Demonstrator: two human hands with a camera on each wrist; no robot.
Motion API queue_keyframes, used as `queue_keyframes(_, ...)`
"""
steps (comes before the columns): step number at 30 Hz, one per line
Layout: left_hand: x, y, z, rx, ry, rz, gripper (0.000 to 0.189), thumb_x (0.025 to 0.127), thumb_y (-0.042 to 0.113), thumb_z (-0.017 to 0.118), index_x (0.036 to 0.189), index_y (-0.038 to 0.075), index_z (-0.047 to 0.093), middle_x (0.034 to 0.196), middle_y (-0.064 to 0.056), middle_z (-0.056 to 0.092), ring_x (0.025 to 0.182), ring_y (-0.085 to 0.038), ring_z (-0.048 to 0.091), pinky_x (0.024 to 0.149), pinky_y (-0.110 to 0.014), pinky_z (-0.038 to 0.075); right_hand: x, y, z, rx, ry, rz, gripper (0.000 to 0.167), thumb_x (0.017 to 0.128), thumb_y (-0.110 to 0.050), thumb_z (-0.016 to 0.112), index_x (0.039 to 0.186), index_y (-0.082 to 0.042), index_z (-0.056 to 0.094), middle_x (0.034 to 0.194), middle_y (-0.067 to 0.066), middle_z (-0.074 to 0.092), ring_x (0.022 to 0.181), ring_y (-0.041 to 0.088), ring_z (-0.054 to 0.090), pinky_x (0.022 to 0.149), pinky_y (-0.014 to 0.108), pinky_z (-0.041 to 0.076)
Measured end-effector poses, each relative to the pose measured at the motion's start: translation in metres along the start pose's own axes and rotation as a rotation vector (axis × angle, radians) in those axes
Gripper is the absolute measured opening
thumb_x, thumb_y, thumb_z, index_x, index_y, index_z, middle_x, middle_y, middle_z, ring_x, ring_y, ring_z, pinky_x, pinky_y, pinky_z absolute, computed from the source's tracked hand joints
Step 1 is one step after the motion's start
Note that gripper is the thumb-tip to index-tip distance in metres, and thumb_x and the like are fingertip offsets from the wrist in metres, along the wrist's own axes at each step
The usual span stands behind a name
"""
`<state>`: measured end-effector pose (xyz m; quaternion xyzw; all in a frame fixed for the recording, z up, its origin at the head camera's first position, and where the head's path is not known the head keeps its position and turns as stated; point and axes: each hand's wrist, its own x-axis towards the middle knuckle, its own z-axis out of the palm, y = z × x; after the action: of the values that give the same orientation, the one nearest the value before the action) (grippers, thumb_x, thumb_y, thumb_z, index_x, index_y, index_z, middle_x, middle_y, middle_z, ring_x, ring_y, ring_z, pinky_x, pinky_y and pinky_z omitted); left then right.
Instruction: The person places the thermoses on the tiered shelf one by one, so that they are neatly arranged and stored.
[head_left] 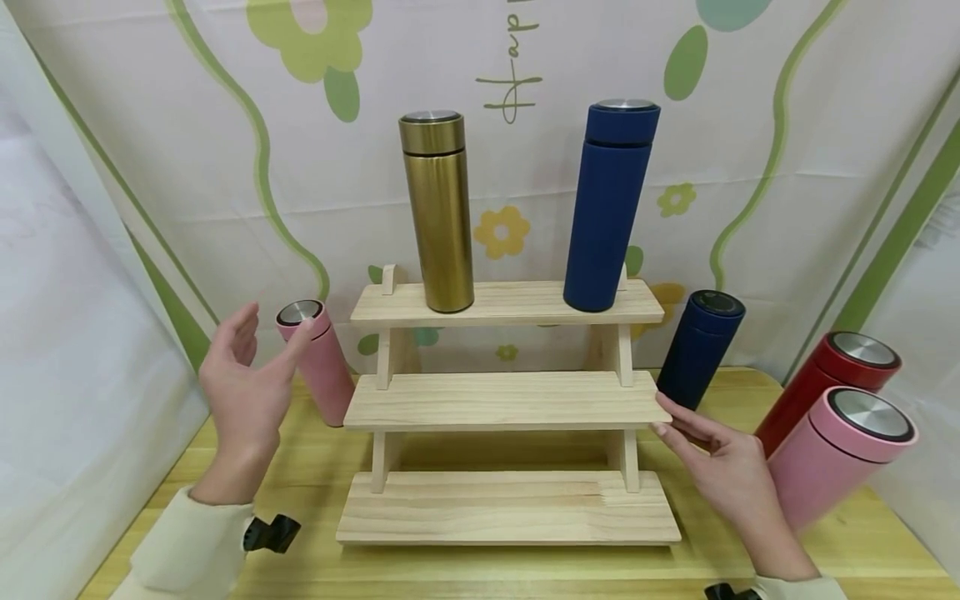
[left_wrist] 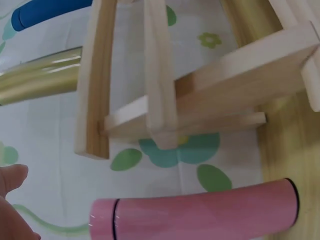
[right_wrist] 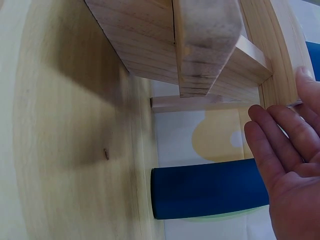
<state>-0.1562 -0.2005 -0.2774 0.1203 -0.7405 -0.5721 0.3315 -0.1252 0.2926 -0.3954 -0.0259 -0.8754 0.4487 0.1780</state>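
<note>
A three-tier wooden shelf [head_left: 501,402] stands on the table. On its top tier a gold thermos [head_left: 441,221] is upright at the left and a tall blue thermos [head_left: 611,208] at the right. My left hand [head_left: 247,392] is raised beside a pink thermos [head_left: 328,375] left of the shelf; its fingers are spread with nothing between them. The thumb overlaps that thermos's lid in the head view. At the right end of the middle tier, my right hand [head_left: 723,471] has its fingertips right at the board's corner, fingers fairly straight, palm showing in the right wrist view.
Behind the right hand a dark blue thermos [head_left: 701,348] stands on the table [head_left: 300,575]. Farther right are a red thermos [head_left: 828,383] and a second pink thermos [head_left: 840,458], close to the right wrist. A patterned cloth [head_left: 525,150] hangs behind the shelf.
</note>
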Motion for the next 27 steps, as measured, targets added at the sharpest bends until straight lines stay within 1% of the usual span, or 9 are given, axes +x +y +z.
queue_keyframes(2, 0.001, -0.006, -0.001, 0.014, 0.006, -0.012, 0.074, 0.091, 0.035, 0.088, 0.156, 0.019, 0.056, 0.164, -0.002, 0.054, 0.155, -0.016, 0.048, 0.131, -0.030, 0.037, 0.000, 0.000, 0.000, 0.001, 0.001, 0.000, 0.046, 0.101, -0.037, 0.078, 0.145, -0.029, 0.069, 0.133, 0.012, 0.074, 0.097, -0.022, 0.064, 0.064, 0.016, 0.058)
queue_keyframes(6, 0.006, -0.020, -0.001, 0.061, 0.002, -0.046, 0.080, 0.092, 0.039, 0.087, 0.160, 0.018, 0.051, 0.167, -0.006, 0.050, 0.157, -0.018, 0.046, 0.133, -0.033, 0.036, -0.001, 0.001, 0.000, 0.005, 0.010, -0.006, 0.045, 0.101, -0.036, 0.079, 0.144, -0.029, 0.070, 0.132, 0.012, 0.074, 0.097, -0.022, 0.065, 0.055, 0.020, 0.052)
queue_keyframes(8, 0.008, -0.027, -0.002, 0.085, -0.007, -0.069, 0.083, 0.093, 0.042, 0.085, 0.163, 0.019, 0.047, 0.169, -0.006, 0.048, 0.158, -0.019, 0.044, 0.134, -0.034, 0.034, -0.001, 0.001, 0.000, 0.006, 0.010, -0.005, 0.045, 0.101, -0.036, 0.079, 0.144, -0.029, 0.070, 0.132, 0.012, 0.074, 0.097, -0.022, 0.066, 0.054, 0.021, 0.051)
queue_keyframes(13, 0.012, -0.046, -0.002, 0.119, -0.043, -0.136, 0.092, 0.093, 0.047, 0.085, 0.167, 0.019, 0.039, 0.173, -0.005, 0.041, 0.160, -0.022, 0.040, 0.135, -0.037, 0.032, 0.000, 0.001, 0.000, 0.004, 0.004, 0.000, 0.046, 0.101, -0.037, 0.078, 0.145, -0.029, 0.070, 0.133, 0.011, 0.074, 0.097, -0.022, 0.065, 0.057, 0.019, 0.054)
queue_keyframes(16, 0.013, -0.058, -0.001, 0.133, -0.072, -0.168, 0.096, 0.092, 0.048, 0.085, 0.169, 0.018, 0.036, 0.174, -0.005, 0.039, 0.161, -0.026, 0.039, 0.136, -0.039, 0.031, 0.000, 0.001, 0.000, 0.010, 0.006, 0.002, 0.045, 0.100, -0.037, 0.079, 0.144, -0.030, 0.070, 0.131, 0.011, 0.075, 0.097, -0.021, 0.066, 0.049, 0.024, 0.046)
queue_keyframes(18, 0.014, -0.065, 0.001, 0.141, -0.087, -0.176, 0.097, 0.092, 0.049, 0.085, 0.169, 0.016, 0.036, 0.174, -0.006, 0.039, 0.161, -0.028, 0.039, 0.135, -0.041, 0.032, 0.000, 0.001, 0.000, 0.016, 0.009, -0.001, 0.045, 0.100, -0.037, 0.079, 0.144, -0.030, 0.071, 0.130, 0.009, 0.076, 0.096, -0.020, 0.067, 0.045, 0.029, 0.040)
queue_keyframes(20, 0.014, -0.071, 0.003, 0.141, -0.101, -0.177, 0.096, 0.092, 0.048, 0.085, 0.169, 0.015, 0.037, 0.173, -0.007, 0.040, 0.160, -0.031, 0.040, 0.135, -0.043, 0.033, 0.000, 0.001, 0.001, 0.022, 0.011, -0.004, 0.045, 0.100, -0.037, 0.079, 0.143, -0.029, 0.071, 0.128, 0.007, 0.076, 0.096, -0.020, 0.067, 0.044, 0.032, 0.037)
queue_keyframes(24, 0.015, -0.080, 0.006, 0.157, -0.122, -0.162, 0.094, 0.093, 0.046, 0.085, 0.167, 0.012, 0.039, 0.171, -0.012, 0.044, 0.158, -0.035, 0.043, 0.133, -0.047, 0.035, 0.000, 0.002, 0.001, 0.029, 0.013, -0.013, 0.045, 0.100, -0.036, 0.080, 0.143, -0.029, 0.071, 0.126, -0.001, 0.077, 0.096, -0.020, 0.068, 0.044, 0.031, 0.038)
queue_keyframes(27, 0.015, -0.086, 0.009, 0.166, -0.145, -0.162, 0.094, 0.093, 0.046, 0.085, 0.167, 0.010, 0.040, 0.170, -0.013, 0.044, 0.158, -0.037, 0.043, 0.133, -0.049, 0.035, 0.000, 0.002, 0.001, 0.035, 0.014, -0.020, 0.044, 0.100, -0.035, 0.080, 0.143, -0.029, 0.071, 0.125, -0.005, 0.077, 0.096, -0.019, 0.068, 0.044, 0.031, 0.039)
